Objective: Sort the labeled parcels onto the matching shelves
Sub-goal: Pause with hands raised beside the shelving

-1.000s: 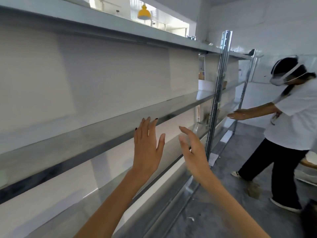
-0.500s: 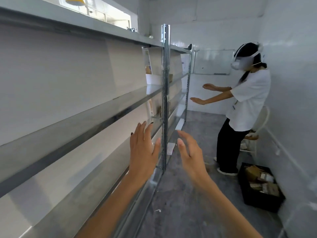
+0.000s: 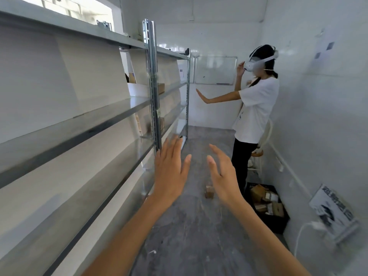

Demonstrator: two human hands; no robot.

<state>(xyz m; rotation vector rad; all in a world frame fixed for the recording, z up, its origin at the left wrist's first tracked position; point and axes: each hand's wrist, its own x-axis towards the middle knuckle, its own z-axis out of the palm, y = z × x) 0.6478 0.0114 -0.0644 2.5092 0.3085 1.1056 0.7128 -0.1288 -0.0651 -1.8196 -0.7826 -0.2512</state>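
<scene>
Empty hands, parcels ahead to the right

Our left hand (image 3: 171, 172) and right hand (image 3: 224, 176) are raised, spread and holding nothing; the parcels (image 3: 266, 200) sit in a black crate (image 3: 278, 224) on the floor, far right, nearer our right hand, shelves (image 3: 83, 124) on the left.

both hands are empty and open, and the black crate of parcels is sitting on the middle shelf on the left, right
Not quite. The head view shows the black crate of parcels on the floor at the right, by the wall behind the other person, not on the middle shelf. The rest holds: the left hand and right hand are both open and empty.
</scene>
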